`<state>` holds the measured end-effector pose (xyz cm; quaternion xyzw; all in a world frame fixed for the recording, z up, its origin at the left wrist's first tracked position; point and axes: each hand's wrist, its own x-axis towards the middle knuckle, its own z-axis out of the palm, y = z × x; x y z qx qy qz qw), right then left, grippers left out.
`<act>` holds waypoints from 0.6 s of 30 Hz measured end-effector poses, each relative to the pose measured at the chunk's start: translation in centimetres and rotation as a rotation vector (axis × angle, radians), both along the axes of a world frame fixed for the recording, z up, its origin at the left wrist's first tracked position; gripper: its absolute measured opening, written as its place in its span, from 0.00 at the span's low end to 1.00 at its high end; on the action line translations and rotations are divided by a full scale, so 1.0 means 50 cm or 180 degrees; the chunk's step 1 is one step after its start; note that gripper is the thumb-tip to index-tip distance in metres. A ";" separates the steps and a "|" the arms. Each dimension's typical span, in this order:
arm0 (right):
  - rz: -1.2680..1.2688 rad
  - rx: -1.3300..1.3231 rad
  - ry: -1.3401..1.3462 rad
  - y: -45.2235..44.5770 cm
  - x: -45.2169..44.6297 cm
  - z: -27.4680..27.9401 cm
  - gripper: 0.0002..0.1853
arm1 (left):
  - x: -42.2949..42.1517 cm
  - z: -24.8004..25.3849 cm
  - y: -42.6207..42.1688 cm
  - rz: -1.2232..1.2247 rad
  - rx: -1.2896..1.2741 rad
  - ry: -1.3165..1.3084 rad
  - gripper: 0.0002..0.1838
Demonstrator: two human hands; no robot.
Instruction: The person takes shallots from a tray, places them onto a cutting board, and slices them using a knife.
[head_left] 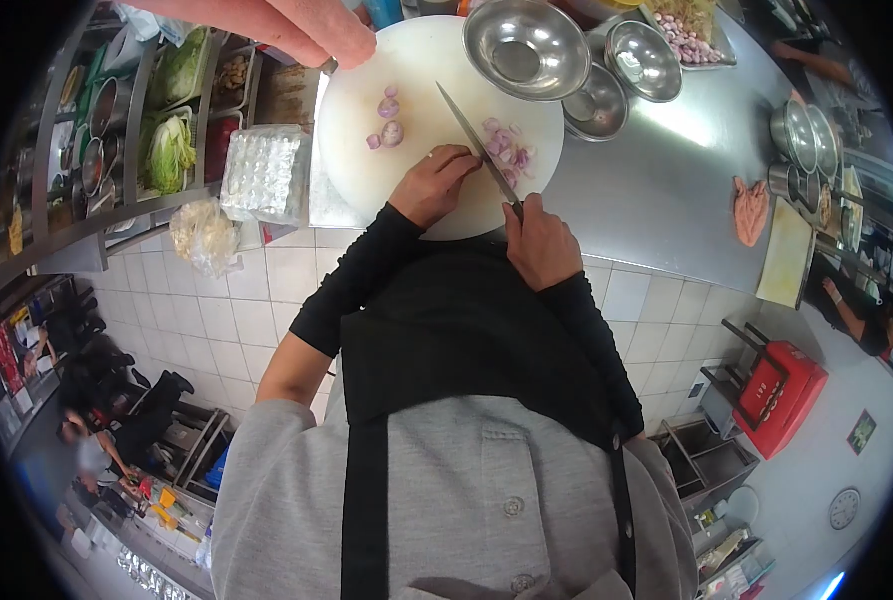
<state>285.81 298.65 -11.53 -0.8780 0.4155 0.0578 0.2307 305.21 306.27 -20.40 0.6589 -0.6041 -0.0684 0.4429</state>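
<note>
My right hand (pixel 544 243) is wrapped round the handle of a kitchen knife (pixel 474 137). Its blade points away from me across a round white cutting board (pixel 428 70). On the left of the blade, my left hand (pixel 431 187) has its fingers bent and pressed together, with the tips close to the steel; whatever they hold is hidden. Cut shallot pieces (pixel 506 148) lie right of the blade. Several peeled shallots (pixel 391 133) rest on the board's left half.
Another person's hand (pixel 346 40) reaches over the board's far left edge. Steel bowls (pixel 526 55) overlap its far right rim. An egg carton (pixel 264 175) sits left of the board. Shallots (pixel 686 40) fill a tray at the back right. A crumpled cloth (pixel 751 210) lies on the steel counter (pixel 626 190).
</note>
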 end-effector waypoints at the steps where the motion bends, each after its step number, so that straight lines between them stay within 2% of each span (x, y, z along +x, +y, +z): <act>1: -0.0007 0.0016 -0.0005 0.000 0.002 0.000 0.18 | 0.003 0.003 0.000 -0.0032 0.0026 -0.0049 0.15; 18: 0.0063 -0.0098 -0.0005 -0.006 0.000 0.011 0.18 | 0.033 0.003 -0.003 -0.0466 0.0116 -0.0359 0.22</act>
